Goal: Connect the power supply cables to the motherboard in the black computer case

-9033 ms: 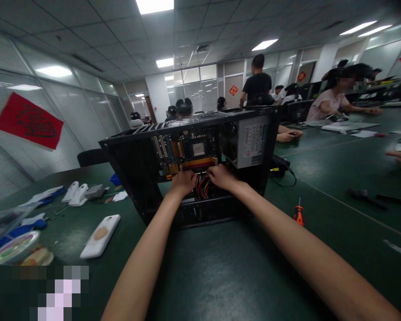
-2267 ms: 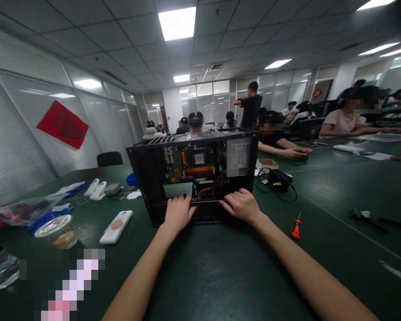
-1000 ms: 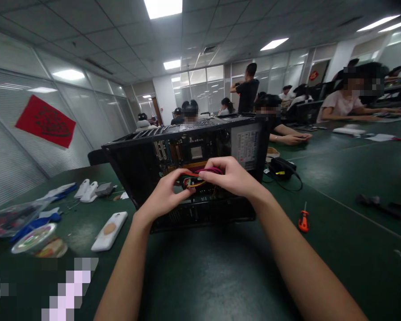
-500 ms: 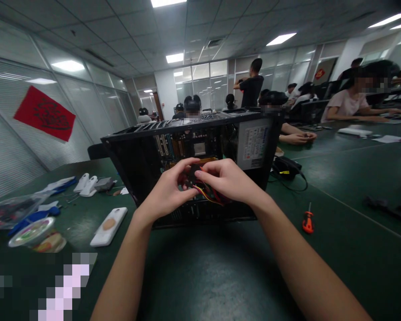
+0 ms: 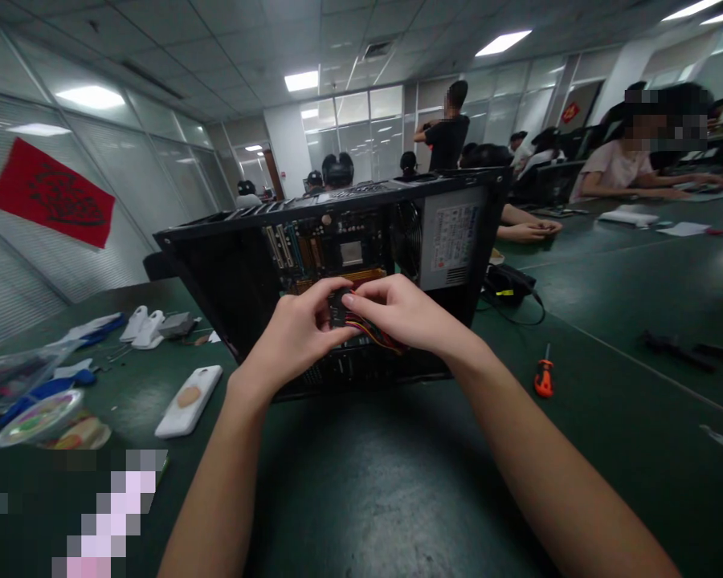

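Left hand and right hand both clamped on black plug. We hold plug up over green table, in front of case. Its long side runs up and down; wire end faces right, coloured wires drop right. Flat white thing lies left, orange screwdriver right. Behind plug, open computer case; our hands hide low part of board. Far back, person in black shirt stands.
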A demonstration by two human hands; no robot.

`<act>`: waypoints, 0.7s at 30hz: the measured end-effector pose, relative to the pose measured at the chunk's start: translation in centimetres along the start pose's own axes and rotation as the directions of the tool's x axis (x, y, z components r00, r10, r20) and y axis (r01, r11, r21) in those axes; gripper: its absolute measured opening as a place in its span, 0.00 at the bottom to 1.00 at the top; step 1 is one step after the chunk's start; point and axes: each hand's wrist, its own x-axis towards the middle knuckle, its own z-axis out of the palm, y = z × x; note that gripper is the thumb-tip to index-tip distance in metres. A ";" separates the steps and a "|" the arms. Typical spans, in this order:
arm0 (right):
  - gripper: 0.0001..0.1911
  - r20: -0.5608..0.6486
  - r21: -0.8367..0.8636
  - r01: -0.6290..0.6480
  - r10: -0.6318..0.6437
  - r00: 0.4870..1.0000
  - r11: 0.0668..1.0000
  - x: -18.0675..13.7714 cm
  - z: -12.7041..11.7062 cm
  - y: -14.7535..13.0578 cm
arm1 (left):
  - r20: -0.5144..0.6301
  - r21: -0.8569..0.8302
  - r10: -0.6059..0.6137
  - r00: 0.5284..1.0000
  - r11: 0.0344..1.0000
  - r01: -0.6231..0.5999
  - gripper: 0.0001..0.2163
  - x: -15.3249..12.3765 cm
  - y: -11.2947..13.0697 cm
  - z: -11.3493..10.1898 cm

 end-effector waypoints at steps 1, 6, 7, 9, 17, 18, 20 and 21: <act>0.20 0.020 0.003 -0.017 0.017 1.000 1.000 -0.1 -0.1 0.0 | 0.000 0.013 -0.002 1.000 1.000 0.002 0.24 0.0 0.1 0.1; 0.17 0.127 0.125 -0.088 0.072 0.989 0.988 -0.4 -0.3 -0.3 | -0.037 0.022 -0.011 0.999 1.000 0.012 0.22 0.2 0.1 0.5; 0.16 0.141 0.136 -0.089 0.070 0.988 0.987 -0.4 -0.3 -0.4 | -0.041 0.020 -0.011 0.999 1.000 0.012 0.22 0.2 0.1 0.5; 0.12 0.156 0.139 -0.082 0.060 0.986 0.987 -0.3 0.0 -0.6 | -0.041 0.015 -0.011 0.999 1.000 0.012 0.22 0.1 0.1 0.5; 0.05 0.148 0.170 -0.022 -0.003 0.989 0.985 0.0 1.0 -1.1 | -0.047 0.026 -0.001 0.999 1.000 0.002 0.24 -0.3 0.5 0.3; 0.05 0.137 0.185 -0.020 -0.006 0.991 0.983 0.0 0.9 -1.1 | -0.062 0.034 0.007 0.998 0.999 -0.005 0.25 -0.3 0.6 0.4; 0.05 0.094 0.222 -0.022 0.001 0.996 0.975 0.0 0.5 -0.9 | -0.113 0.063 0.035 0.993 0.998 -0.028 0.29 -0.2 0.6 0.5; 0.06 0.062 0.235 -0.029 0.015 0.998 0.972 0.0 0.2 -0.8 | -0.148 0.089 0.053 0.988 0.995 -0.040 0.30 -0.2 0.6 0.5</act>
